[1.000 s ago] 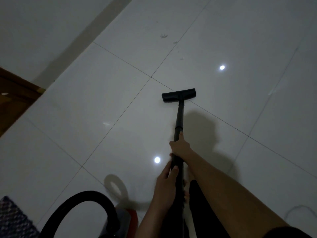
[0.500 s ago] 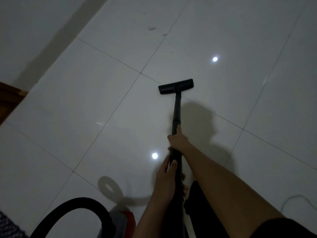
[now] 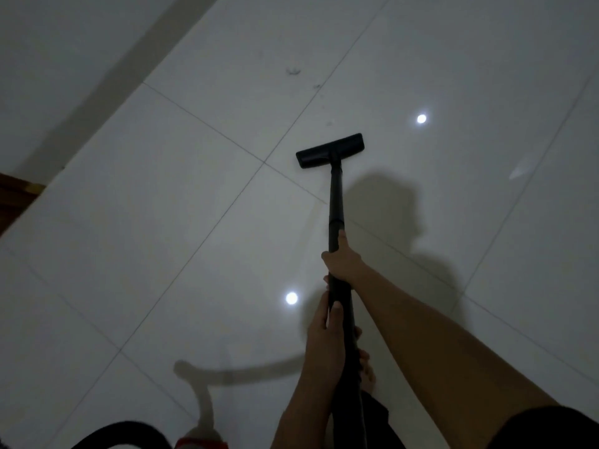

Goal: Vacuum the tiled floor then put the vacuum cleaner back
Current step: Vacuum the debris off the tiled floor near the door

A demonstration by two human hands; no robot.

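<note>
Right hand (image 3: 342, 262) grips slim black wand (image 3: 335, 196) — glossy tiles (image 3: 155, 228).

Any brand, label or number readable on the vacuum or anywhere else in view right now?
None can be read. The floor head, the wand and the red vacuum body show no legible marks in this dim picture, and the tiled floor bears no writing.

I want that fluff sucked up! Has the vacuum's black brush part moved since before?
Yes. The floor nozzle has slid forward, from the near side of the grout crossing to just past it, closer to the dust clump.
</note>
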